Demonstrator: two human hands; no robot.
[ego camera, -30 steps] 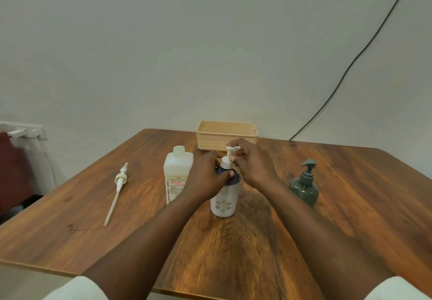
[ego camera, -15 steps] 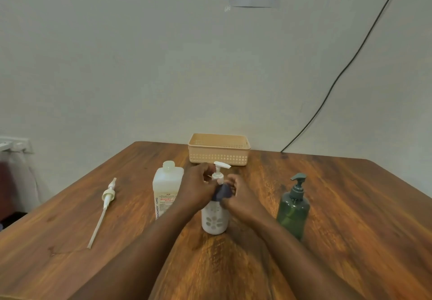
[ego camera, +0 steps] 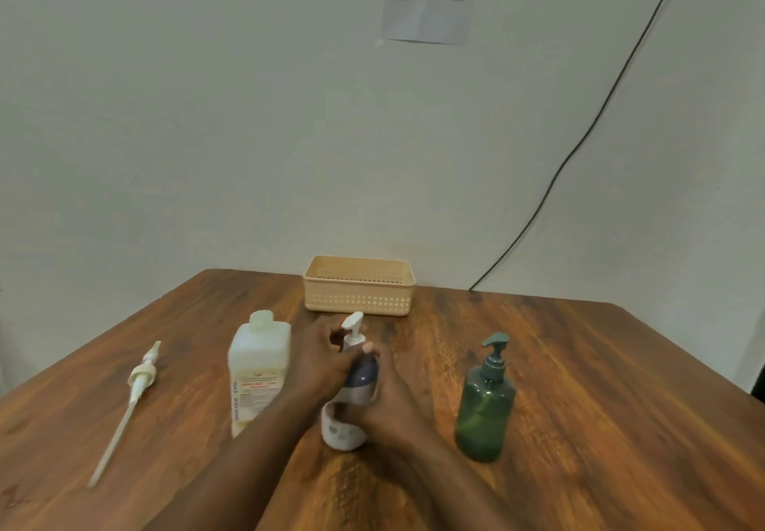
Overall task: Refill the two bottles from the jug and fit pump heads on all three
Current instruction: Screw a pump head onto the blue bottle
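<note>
The wooden table (ego camera: 579,385) carries everything, and I place each thing by the white bottle (ego camera: 343,431) with the dark upper part, which stands upright near the middle of it. Behind the white bottle, at the far edge by the wall, sits the beige perforated basket (ego camera: 358,287). Just left of the bottle stands the white jug (ego camera: 256,369), upright, its neck uncapped, label toward me. To the right of the bottle, well apart from it, stands the green bottle (ego camera: 484,410) with a green pump head (ego camera: 494,350) fitted.

My left hand (ego camera: 321,358) curls round the top of the white bottle at the collar of its white pump head (ego camera: 352,330), whose nozzle rises above my fingers. My right hand (ego camera: 391,402) wraps round the bottle's body lower down, from the right side. Both hands are blurred, so I cannot tell the exact lie of each finger.

Far left of the bottle, beyond the jug, a loose white pump head with its long tube (ego camera: 132,398) lies flat on the wood.
</note>
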